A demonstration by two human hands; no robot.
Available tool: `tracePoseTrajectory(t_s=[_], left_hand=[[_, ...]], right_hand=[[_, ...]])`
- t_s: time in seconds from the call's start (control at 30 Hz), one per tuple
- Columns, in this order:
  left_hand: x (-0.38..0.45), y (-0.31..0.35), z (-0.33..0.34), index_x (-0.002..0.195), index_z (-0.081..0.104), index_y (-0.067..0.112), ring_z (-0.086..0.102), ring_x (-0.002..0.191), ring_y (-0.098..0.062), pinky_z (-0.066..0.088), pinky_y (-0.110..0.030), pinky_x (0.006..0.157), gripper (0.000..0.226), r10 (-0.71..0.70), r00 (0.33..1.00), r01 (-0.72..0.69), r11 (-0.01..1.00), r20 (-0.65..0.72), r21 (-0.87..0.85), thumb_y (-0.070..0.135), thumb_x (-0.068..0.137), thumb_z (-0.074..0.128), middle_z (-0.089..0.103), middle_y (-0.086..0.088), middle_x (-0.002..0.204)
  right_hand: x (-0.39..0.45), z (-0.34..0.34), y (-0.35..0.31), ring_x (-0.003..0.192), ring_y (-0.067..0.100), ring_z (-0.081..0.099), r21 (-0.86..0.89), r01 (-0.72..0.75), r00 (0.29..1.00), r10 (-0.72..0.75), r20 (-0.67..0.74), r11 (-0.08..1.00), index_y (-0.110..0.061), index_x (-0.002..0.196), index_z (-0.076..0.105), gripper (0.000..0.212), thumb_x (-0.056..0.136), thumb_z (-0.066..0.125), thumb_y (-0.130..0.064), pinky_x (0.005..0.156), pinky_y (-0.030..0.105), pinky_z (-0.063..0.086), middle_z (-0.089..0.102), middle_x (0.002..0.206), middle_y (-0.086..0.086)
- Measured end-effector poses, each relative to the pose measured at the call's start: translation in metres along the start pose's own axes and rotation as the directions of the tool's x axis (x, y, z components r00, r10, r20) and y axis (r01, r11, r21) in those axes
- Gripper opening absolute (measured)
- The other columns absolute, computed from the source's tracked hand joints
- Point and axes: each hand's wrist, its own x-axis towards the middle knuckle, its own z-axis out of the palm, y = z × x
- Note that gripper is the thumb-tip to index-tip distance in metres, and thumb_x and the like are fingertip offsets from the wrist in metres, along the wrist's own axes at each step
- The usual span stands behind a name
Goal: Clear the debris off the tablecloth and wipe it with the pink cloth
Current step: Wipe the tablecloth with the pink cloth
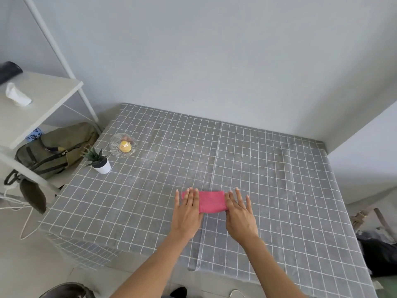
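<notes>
A folded pink cloth (211,201) lies flat on the grey checked tablecloth (268,179), near the table's middle. My left hand (188,208) presses its left end with straight fingers. My right hand (239,211) lies flat over its right end, fingers spread. Both hands cover the cloth's ends. A glass bowl (123,145) holding a yellow piece and other bits stands at the table's far left.
A small potted plant (98,161) in a white pot stands beside the bowl near the left edge. A white shelf unit (38,97) with an olive bag (53,151) is left of the table. Walls close the back and right.
</notes>
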Motion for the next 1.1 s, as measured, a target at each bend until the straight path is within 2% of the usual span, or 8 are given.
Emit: tracePoseTrajectory(t_s=[0.17,0.3,0.43,0.63,0.83,0.9,1.0,1.1], left_hand=[[0.017,0.011,-0.027,0.15,0.001,0.007,0.002,0.147,-0.02,-0.017,-0.052,0.113,0.064,0.043,0.999,-0.043,0.999,-0.001,0.021,0.038,0.101,0.029,0.007,-0.01,0.159],[0.034,0.039,-0.042,0.151,-0.002,0.008,-0.003,0.147,-0.021,-0.016,-0.054,0.112,0.064,0.084,0.996,-0.086,0.994,0.023,0.064,0.039,0.102,0.026,0.0,-0.009,0.16],[0.048,0.086,-0.049,0.151,0.0,0.007,-0.004,0.147,-0.02,-0.016,-0.055,0.111,0.064,0.111,0.993,-0.113,0.991,0.024,0.078,0.039,0.101,0.026,-0.001,-0.01,0.159],[0.049,0.177,-0.044,0.15,-0.001,0.006,-0.005,0.147,-0.021,-0.015,-0.055,0.111,0.063,0.091,0.994,-0.092,0.995,0.059,0.029,0.035,0.102,0.025,-0.002,-0.01,0.16],[0.043,0.258,-0.024,0.151,0.002,0.008,-0.001,0.147,-0.021,-0.01,-0.057,0.112,0.062,0.104,0.993,-0.103,0.995,0.05,-0.017,0.031,0.102,0.032,0.002,-0.009,0.16],[0.041,0.279,-0.018,0.151,0.003,0.008,0.001,0.147,-0.02,-0.009,-0.057,0.112,0.061,0.103,0.994,-0.102,0.994,0.022,-0.037,0.028,0.102,0.033,0.004,-0.009,0.16],[0.041,0.308,-0.012,0.151,0.006,0.007,0.003,0.147,-0.02,-0.013,-0.055,0.11,0.06,0.109,0.994,-0.11,0.991,-0.028,-0.073,0.027,0.101,0.034,0.007,-0.009,0.159],[0.044,0.329,-0.009,0.145,0.032,0.005,0.03,0.141,-0.022,0.004,-0.059,0.109,0.065,0.132,0.985,-0.142,0.986,-0.113,-0.087,0.027,0.091,0.059,0.033,-0.011,0.151]], right_hand=[[0.004,-0.019,0.011,0.146,0.024,-0.004,0.032,-0.04,0.998,0.041,-0.047,0.999,-0.005,0.149,0.029,0.059,0.093,0.044,-0.002,0.115,0.042,-0.01,0.032,0.155,0.011],[0.003,-0.043,0.039,0.148,0.024,-0.009,0.008,-0.053,0.998,0.054,-0.043,0.999,-0.006,0.152,0.02,0.062,0.093,0.04,-0.004,0.112,0.04,-0.019,0.022,0.159,0.009],[-0.003,-0.065,0.085,0.148,0.023,-0.01,-0.035,-0.071,0.997,0.07,-0.041,0.997,-0.008,0.153,0.014,0.064,0.094,0.037,-0.004,0.115,0.041,-0.017,0.016,0.161,0.007],[-0.033,-0.085,0.169,0.149,0.024,-0.005,-0.044,-0.049,0.997,0.047,-0.055,0.998,-0.01,0.153,0.018,0.064,0.093,0.039,-0.003,0.113,0.041,-0.018,0.021,0.159,0.006],[-0.075,-0.092,0.238,0.149,0.023,-0.008,-0.084,-0.084,0.996,0.086,0.028,0.993,-0.016,0.154,0.012,0.068,0.093,0.04,-0.008,0.113,0.041,-0.018,0.018,0.16,0.002],[-0.087,-0.092,0.258,0.149,0.025,-0.002,-0.067,-0.093,0.996,0.093,-0.003,0.993,-0.013,0.153,0.021,0.067,0.091,0.046,-0.006,0.115,0.043,-0.013,0.027,0.158,0.005],[-0.097,-0.094,0.287,0.145,0.027,0.013,-0.057,-0.104,0.993,0.1,-0.07,0.993,-0.008,0.145,0.04,0.069,0.08,0.06,0.0,0.117,0.049,0.006,0.044,0.147,0.01],[-0.103,-0.101,0.307,0.143,0.032,0.024,-0.056,-0.093,0.986,0.084,-0.145,0.994,-0.007,0.141,0.047,0.072,0.072,0.067,0.004,0.114,0.054,0.018,0.05,0.142,0.013]])
